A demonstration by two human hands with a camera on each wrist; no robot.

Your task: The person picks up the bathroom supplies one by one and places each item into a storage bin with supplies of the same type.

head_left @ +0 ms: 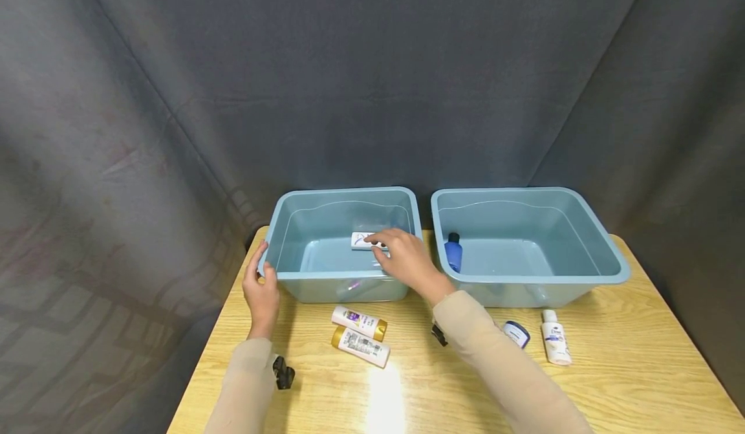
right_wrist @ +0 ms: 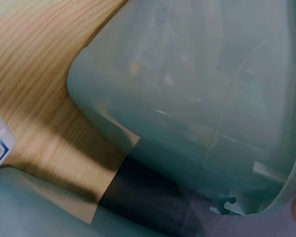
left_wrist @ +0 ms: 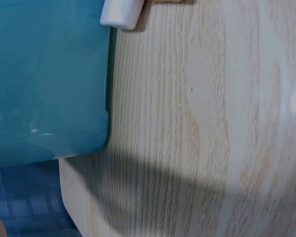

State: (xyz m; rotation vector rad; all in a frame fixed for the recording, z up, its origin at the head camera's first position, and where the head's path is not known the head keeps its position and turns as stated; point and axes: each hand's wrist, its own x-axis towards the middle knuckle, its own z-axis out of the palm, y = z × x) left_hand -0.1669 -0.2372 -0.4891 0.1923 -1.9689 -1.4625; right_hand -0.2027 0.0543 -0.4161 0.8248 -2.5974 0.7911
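At the front left corner of the left blue plastic bin, my left hand holds the rim between thumb and fingers. My right hand reaches over the front rim of this bin, its fingers bent loosely with a gap between thumb and index finger. Below the right fingertips, a white bottle lies on its side in the bin. That hand covers part of the bottle, and no grip on it shows. Only a sliver of each hand enters its own wrist view, beside the bin wall.
Two white bottles with gold caps lie before the left bin. The right bin contains a blue bottle with a black cap. A dark-lidded jar and a white lotion bottle are on the wooden table.
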